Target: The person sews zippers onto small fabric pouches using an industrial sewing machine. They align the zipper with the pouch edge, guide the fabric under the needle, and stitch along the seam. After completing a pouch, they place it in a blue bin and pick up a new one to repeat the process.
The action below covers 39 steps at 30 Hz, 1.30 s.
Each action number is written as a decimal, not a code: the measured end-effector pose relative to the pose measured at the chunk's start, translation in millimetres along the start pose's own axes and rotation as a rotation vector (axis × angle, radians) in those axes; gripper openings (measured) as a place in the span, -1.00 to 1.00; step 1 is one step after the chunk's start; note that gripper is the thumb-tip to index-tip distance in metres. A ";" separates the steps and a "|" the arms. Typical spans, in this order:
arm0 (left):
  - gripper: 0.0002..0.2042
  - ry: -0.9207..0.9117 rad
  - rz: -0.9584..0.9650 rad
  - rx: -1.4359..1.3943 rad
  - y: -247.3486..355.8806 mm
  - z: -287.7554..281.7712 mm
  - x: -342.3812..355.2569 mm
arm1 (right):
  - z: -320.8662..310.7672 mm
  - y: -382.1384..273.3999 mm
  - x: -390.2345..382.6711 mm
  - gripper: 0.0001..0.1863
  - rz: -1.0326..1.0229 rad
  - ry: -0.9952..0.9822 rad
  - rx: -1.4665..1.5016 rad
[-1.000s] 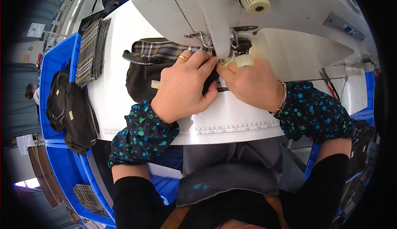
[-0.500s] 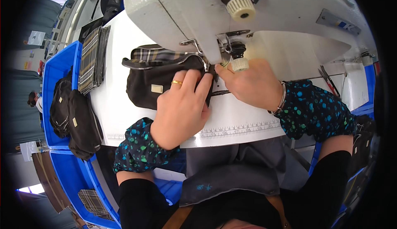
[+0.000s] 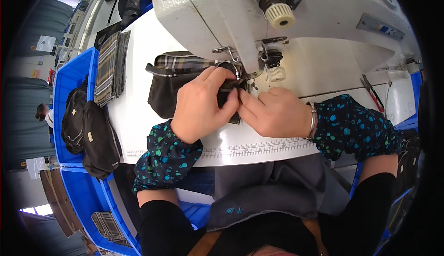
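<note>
A dark zippered pouch (image 3: 162, 96) with a plaid lining (image 3: 185, 62) lies on the white sewing table, its right end by the foot of the sewing machine (image 3: 208, 18). The curved metal zipper (image 3: 164, 73) runs along its open top. My left hand (image 3: 199, 101) is closed on the pouch's right end, thumb and fingers pinching the dark cloth. Against it, my right hand (image 3: 277, 115) is closed too, its thumb and index fingertips meeting at the pouch's right edge. My left hand covers much of the pouch's front.
Red-handled scissors (image 3: 373, 93) lie on the table at right. A stack of plaid cloth pieces (image 3: 110, 69) sits at the table's left. Beyond it, a blue bin (image 3: 60, 112) holds dark pouches (image 3: 99, 136); a lower blue bin (image 3: 78, 196) holds plaid pieces (image 3: 108, 226). A ruler strip (image 3: 259, 147) follows the front edge.
My right hand has come down from beside the needle area to the pouch's right edge. My left hand has gone from lying on the pouch to pinching its right end.
</note>
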State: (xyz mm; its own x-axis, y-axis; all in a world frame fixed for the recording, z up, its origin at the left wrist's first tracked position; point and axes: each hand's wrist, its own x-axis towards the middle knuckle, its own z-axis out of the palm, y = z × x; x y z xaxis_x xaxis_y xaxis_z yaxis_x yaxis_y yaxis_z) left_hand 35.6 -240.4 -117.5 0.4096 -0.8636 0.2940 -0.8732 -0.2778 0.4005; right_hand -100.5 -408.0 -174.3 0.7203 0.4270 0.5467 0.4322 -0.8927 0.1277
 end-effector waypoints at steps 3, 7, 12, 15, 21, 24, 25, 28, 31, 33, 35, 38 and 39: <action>-0.73 -0.088 -0.044 0.015 6.2 1.2 -1.6 | 2.3 0.9 -0.8 -0.61 -0.029 -0.038 0.038; -0.76 -0.053 0.018 0.093 10.7 8.8 -5.2 | 2.4 0.7 -3.3 -0.61 -0.058 -0.011 0.086; -0.77 -0.049 0.045 0.121 11.0 13.4 -4.4 | -1.9 -0.3 -2.3 -0.64 -0.057 -0.052 0.103; -0.76 -0.053 0.052 0.160 14.5 15.0 -4.3 | -4.7 0.1 -3.2 -0.66 -0.053 -0.087 0.108; -0.79 -0.043 0.048 0.210 16.5 18.8 -2.8 | -8.9 -0.1 -2.9 -0.68 -0.022 -0.145 0.052; -0.80 -0.039 0.049 0.231 14.6 20.7 0.8 | -2.6 3.6 -1.2 -0.77 -0.005 -0.037 0.036; -0.80 -0.037 0.051 0.240 14.1 20.7 1.7 | -0.7 5.2 -0.2 -0.79 0.000 0.024 0.043; -0.76 -0.041 0.039 0.212 14.6 19.2 0.4 | 0.7 7.7 0.3 -0.79 0.004 0.034 0.093; -0.73 -0.098 0.069 0.264 12.9 12.0 -3.4 | -0.2 6.1 0.3 -0.79 0.013 0.023 0.068; -0.72 -0.090 0.085 0.302 11.2 15.8 -3.6 | -0.2 7.0 -0.1 -0.79 0.011 0.037 0.083; -0.71 -0.111 0.076 0.348 15.4 16.2 -4.4 | -0.5 7.7 -0.5 -0.80 0.006 0.035 0.094; -0.52 -0.029 0.065 0.336 17.1 21.7 -7.6 | -2.5 6.9 -0.6 -0.80 0.003 -0.002 0.085; -0.58 -0.034 0.087 0.335 16.4 22.1 -8.5 | -3.8 5.1 -0.9 -0.80 0.007 -0.019 0.072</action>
State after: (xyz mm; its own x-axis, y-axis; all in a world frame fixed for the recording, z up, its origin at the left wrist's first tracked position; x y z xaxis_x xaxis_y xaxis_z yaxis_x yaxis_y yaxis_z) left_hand 11.9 -246.9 -132.6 0.3256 -0.9020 0.2837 -0.9450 -0.3202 0.0666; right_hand -101.0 -413.6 -171.0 0.7333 0.4239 0.5317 0.4645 -0.8833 0.0636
